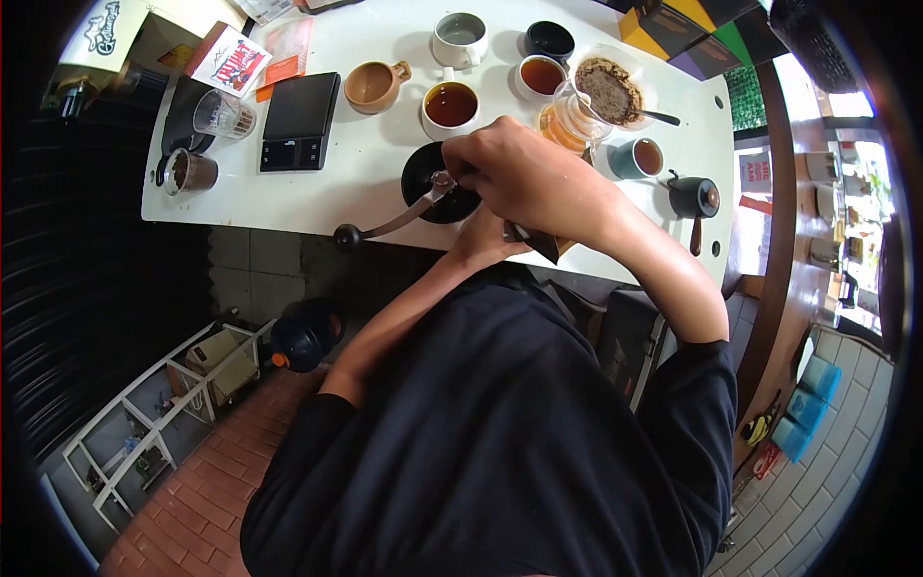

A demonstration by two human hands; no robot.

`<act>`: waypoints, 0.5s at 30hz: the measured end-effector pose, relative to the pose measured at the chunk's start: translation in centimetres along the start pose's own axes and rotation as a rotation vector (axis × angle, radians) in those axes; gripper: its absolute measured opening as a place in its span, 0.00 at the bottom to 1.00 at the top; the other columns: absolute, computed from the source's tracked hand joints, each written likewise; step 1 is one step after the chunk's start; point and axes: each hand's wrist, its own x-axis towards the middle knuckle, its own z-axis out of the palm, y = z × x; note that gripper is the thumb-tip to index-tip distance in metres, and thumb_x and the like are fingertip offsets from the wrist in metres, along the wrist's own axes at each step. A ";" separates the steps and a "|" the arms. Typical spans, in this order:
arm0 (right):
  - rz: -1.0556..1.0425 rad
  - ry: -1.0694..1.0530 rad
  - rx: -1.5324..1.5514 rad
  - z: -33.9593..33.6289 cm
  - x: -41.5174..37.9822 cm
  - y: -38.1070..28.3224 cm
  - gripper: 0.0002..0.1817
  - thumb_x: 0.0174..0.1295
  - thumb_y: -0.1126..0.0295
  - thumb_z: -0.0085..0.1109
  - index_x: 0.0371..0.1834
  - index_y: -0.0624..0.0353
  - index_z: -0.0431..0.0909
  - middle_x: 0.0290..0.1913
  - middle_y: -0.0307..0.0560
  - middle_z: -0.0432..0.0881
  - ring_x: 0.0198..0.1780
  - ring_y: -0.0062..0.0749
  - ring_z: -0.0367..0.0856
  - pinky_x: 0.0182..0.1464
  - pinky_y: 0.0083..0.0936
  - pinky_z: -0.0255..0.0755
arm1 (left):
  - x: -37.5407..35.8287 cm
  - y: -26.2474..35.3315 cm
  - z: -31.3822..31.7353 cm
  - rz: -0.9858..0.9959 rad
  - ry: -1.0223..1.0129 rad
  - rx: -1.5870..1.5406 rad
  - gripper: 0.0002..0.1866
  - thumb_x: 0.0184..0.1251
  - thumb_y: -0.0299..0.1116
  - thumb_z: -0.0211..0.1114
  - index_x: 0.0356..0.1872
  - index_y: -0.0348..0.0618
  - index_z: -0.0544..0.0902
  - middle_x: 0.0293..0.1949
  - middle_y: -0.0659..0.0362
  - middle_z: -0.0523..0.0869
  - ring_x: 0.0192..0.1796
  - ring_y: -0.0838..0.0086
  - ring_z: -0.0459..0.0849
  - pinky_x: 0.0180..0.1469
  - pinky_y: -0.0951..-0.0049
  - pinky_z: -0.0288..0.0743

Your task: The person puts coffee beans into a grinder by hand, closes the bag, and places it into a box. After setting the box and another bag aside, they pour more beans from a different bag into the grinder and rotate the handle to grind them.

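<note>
My right hand [514,168] reaches across from the right, its fingers closed at the hub of a coffee grinder's crank handle [399,219]. The crank's metal arm slopes down left to a dark round knob, past the table's front edge. Beneath the hub is a round black dish or cup [419,183], partly covered by my fingers. My left hand [486,238] is lower, close to my body, its fingers mostly hidden under my right forearm. It appears closed around a dark object with a silvery edge [540,242], whose kind I cannot make out.
Cups of dark drink, including a white cup [450,108], stand behind my hands. Nearby are a tan mug [373,88], black scale [300,115], glass of grounds [192,171], paper filter with wet grounds [608,88], glass server [562,125], teal cup [630,159] and black kettle [694,195].
</note>
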 end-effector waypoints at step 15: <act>-0.023 0.005 0.106 -0.5 0.3 0.5 0.10 0.62 0.79 0.58 0.46 0.65 0.82 0.38 0.57 0.88 0.42 0.50 0.87 0.47 0.36 0.79 | 0.2 -1.7 0.0 0.054 -0.025 0.203 0.51 0.45 0.38 0.83 0.72 0.38 0.63 0.69 0.40 0.65 0.74 0.44 0.61 0.74 0.55 0.60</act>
